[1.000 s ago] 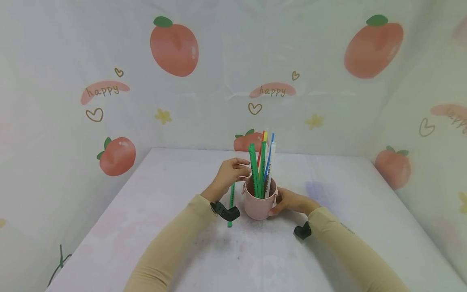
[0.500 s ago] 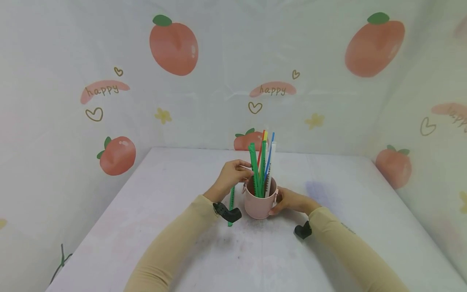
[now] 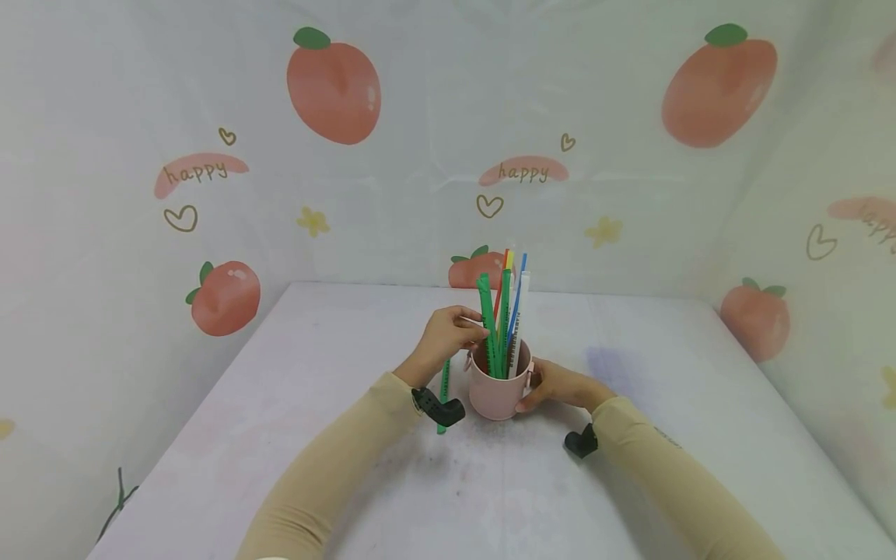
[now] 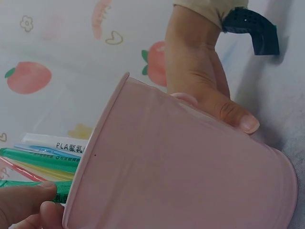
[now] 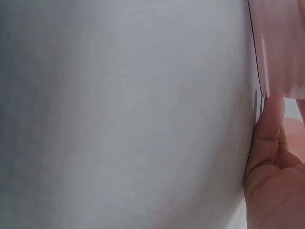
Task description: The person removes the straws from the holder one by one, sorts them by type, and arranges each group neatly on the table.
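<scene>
A small pink bucket (image 3: 495, 400) stands upright on the table, holding several wrapped drinking straws in green, white, blue, red and yellow. With thumb and fingers my left hand (image 3: 446, 336) pinches a green-wrapped straw (image 4: 63, 188) just above the bucket's rim; its lower end is hidden inside. My right hand (image 3: 560, 384) grips the bucket's right side low down, thumb along the wall in the left wrist view. A white-wrapped straw (image 3: 519, 323) leans on the right among the others. Another green-wrapped straw (image 3: 445, 378) lies on the table left of the bucket, partly behind my left wrist.
The table (image 3: 350, 342) has a pale cover with faint stains. Behind it hangs a white cloth (image 3: 420, 93) printed with peaches, hearts and words. A thin dark cord (image 3: 115, 505) shows at the lower left edge. A black wrist camera (image 3: 441, 410) sits on my left wrist.
My left hand has moved slightly right from beside the bucket to the near-left green straw, and its fingers have closed on it. My right hand and the bucket stay put.
</scene>
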Action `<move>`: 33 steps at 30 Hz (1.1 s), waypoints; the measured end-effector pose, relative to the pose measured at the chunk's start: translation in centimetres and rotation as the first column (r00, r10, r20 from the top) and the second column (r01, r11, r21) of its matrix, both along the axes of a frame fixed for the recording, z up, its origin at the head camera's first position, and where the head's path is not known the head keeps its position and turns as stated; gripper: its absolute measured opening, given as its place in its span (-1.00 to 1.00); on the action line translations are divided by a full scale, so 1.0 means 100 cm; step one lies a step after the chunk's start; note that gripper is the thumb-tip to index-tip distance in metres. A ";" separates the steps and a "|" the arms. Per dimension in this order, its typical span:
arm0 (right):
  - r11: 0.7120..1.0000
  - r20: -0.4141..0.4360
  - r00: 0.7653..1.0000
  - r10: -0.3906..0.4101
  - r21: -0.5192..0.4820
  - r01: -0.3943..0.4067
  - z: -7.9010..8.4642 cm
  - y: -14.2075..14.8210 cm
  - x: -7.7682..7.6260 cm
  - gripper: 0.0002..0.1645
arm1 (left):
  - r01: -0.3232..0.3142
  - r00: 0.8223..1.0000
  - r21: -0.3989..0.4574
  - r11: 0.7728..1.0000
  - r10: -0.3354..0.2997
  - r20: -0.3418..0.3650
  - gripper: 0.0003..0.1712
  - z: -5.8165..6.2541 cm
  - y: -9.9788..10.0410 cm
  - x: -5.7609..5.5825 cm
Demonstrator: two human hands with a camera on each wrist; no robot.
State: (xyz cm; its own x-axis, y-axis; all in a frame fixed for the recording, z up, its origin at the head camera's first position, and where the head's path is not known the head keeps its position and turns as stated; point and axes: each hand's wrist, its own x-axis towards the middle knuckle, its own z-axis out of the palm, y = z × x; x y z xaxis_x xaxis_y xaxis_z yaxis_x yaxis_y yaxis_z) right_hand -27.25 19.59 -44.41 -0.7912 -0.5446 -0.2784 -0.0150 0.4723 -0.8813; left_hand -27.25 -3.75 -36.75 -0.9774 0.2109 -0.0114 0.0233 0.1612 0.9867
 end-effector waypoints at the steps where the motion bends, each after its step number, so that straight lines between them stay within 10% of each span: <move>1: 1.000 -0.003 1.000 0.001 -0.001 -0.001 0.000 0.000 0.000 -0.11 | -0.003 1.000 -0.002 1.000 0.003 -0.002 -0.69 0.000 0.000 0.000; 33: 0.998 0.004 1.000 -0.028 0.053 0.027 0.003 -0.001 0.000 -0.18 | -0.023 0.999 -0.068 0.997 0.021 -0.037 -0.75 0.000 0.000 0.000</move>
State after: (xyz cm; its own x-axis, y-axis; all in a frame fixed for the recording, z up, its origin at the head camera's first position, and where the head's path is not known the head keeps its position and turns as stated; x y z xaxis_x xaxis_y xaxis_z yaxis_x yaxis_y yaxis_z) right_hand -27.25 19.51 -44.10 -0.8042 -0.5071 -0.3101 0.0028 0.5185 -0.8551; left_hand -27.24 -3.74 -36.72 -0.9819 0.1892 0.0108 0.0548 0.2292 0.9718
